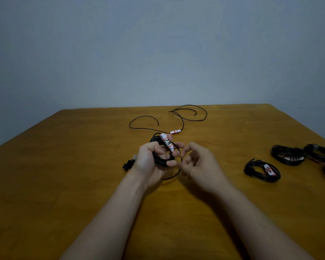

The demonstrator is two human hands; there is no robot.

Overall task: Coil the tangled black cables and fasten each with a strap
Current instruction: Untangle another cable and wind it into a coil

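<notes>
Black coil (159,159) stands upright in gripping left fingers (172,163); right fingers (190,147) pinch its trailing strand (170,177).

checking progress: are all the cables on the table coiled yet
No, one black cable lies sprawled loose at the table's far side.

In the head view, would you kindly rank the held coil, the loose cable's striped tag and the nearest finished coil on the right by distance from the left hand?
1. Held coil: gripped in the left hand itself.
2. Striped tag: lying just beyond it, ahead.
3. Finished coil: well off to the right.
</notes>
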